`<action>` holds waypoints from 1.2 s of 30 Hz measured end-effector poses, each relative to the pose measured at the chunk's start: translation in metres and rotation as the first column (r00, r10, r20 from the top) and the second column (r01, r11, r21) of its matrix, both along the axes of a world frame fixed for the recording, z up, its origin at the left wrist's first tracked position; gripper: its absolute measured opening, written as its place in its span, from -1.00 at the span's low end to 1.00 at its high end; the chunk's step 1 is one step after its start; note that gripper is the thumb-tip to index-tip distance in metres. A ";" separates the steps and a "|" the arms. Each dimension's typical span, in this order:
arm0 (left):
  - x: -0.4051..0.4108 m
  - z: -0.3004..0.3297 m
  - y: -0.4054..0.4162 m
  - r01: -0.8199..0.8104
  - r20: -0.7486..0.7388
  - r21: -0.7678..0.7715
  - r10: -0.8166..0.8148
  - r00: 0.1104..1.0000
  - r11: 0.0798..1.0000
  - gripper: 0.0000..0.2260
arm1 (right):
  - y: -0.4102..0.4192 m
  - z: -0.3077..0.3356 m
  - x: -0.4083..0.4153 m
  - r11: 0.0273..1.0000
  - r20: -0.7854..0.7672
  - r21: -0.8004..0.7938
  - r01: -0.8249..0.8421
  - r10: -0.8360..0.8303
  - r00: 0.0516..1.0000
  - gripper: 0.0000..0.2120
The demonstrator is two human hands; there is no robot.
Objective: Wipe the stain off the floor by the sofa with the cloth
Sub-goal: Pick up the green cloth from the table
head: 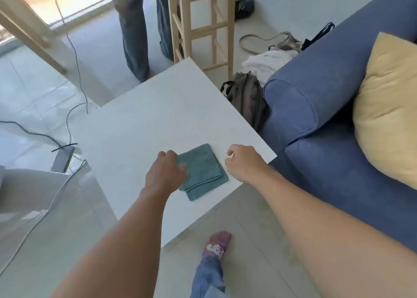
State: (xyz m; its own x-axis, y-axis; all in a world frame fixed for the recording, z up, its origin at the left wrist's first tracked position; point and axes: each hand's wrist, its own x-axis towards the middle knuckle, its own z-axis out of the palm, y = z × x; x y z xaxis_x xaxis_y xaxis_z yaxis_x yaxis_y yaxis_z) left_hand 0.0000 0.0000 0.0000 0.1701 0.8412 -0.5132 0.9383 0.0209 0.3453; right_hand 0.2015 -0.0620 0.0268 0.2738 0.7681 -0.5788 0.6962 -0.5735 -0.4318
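Note:
A folded teal cloth (203, 171) lies flat on the white table (146, 121), near its front right corner. My left hand (165, 173) rests on the cloth's left edge, fingers curled over the edge and thumb on top. My right hand (242, 162) hovers just right of the cloth, loosely curled, with nothing in it. The blue sofa (327, 121) stands to the right. A faint yellowish stain (279, 234) marks the floor tiles between the table and the sofa.
A yellow cushion (390, 108) lies on the sofa. A grey backpack (248, 99) and several bags sit beyond the sofa arm. A wooden stool (203, 24) and another person's legs (135, 33) stand behind the table. Cables (74, 56) cross the floor at left. My socked foot (216, 246) is below the table.

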 end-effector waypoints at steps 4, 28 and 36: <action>-0.008 -0.088 0.012 -0.196 0.023 -0.022 0.197 0.980 0.980 -0.63 | 0.032 -0.090 -0.018 0.996 -0.062 0.018 0.088 -0.087 0.994 -0.79; 0.003 -0.128 -0.024 -0.654 0.158 -0.293 0.710 0.686 0.697 -0.66 | 0.040 -0.150 -0.046 0.975 0.072 -0.060 0.215 -0.211 0.975 -0.80; -0.003 -0.111 -0.031 -0.697 0.224 -0.336 0.772 0.595 0.634 -0.61 | 0.036 -0.135 -0.037 0.966 0.029 -0.111 0.234 -0.232 0.972 -0.69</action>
